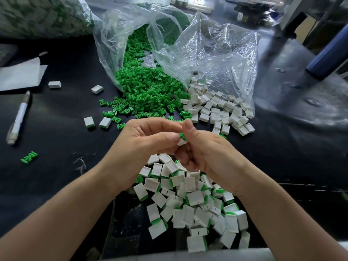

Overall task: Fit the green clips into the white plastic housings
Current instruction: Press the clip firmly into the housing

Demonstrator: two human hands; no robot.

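Observation:
My left hand (145, 142) and my right hand (203, 149) meet above the middle of the black table. Between their fingertips sit a small white housing (181, 142) and a green clip (182, 135) just above it; both hands pinch this pair. Most of the housing is hidden by my fingers. A heap of loose green clips (148, 89) spills from a clear plastic bag (207, 48) beyond my hands. Empty white housings (216, 110) lie to the right of that heap. Below my wrists lies a pile of housings with clips fitted (190, 200).
A pen (18, 117) lies at the left, with a stray green clip (29, 157) near it. White paper (20, 74) sits at the far left. A few single housings (98, 122) are scattered left of the clips. A dark blue cylinder (327, 59) stands at the right.

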